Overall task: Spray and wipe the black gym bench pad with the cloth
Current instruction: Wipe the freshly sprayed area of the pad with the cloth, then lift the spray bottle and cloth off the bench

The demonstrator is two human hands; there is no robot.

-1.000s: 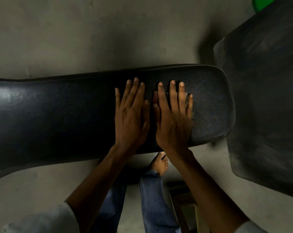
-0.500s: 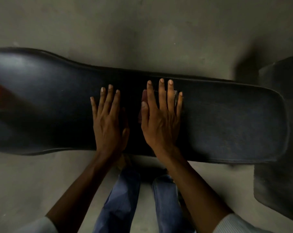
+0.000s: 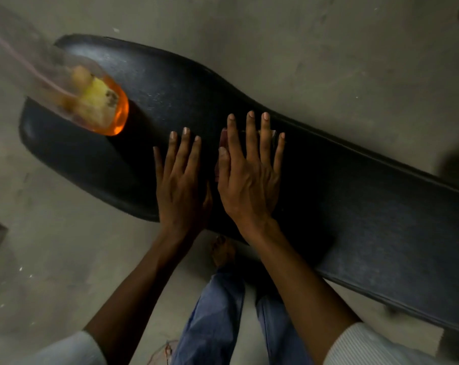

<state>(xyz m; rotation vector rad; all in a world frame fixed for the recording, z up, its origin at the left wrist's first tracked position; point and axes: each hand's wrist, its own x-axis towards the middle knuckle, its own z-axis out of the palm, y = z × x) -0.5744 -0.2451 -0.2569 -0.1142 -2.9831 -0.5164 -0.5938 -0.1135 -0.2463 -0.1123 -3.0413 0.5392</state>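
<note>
The black gym bench pad (image 3: pixel 341 196) runs diagonally from the upper left to the lower right. My left hand (image 3: pixel 181 185) lies flat on it, fingers straight. Beside it, my right hand (image 3: pixel 249 180) presses flat on a cloth (image 3: pixel 223 143) that shows only as a reddish edge by my thumb and a pale edge under my fingertips. A clear spray bottle (image 3: pixel 91 101) with orange liquid at its base stands on the pad's left end, a short way left of my left hand.
Grey concrete floor (image 3: pixel 328 61) surrounds the bench. My legs in blue jeans (image 3: pixel 215 312) and a bare foot (image 3: pixel 223 251) are below the pad's near edge. A dark object sits at the left edge of the view.
Both hands have slid left along the pad with the cloth under the right hand. The view swung left, bringing the spray bottle on the pad's left end into sight.
</note>
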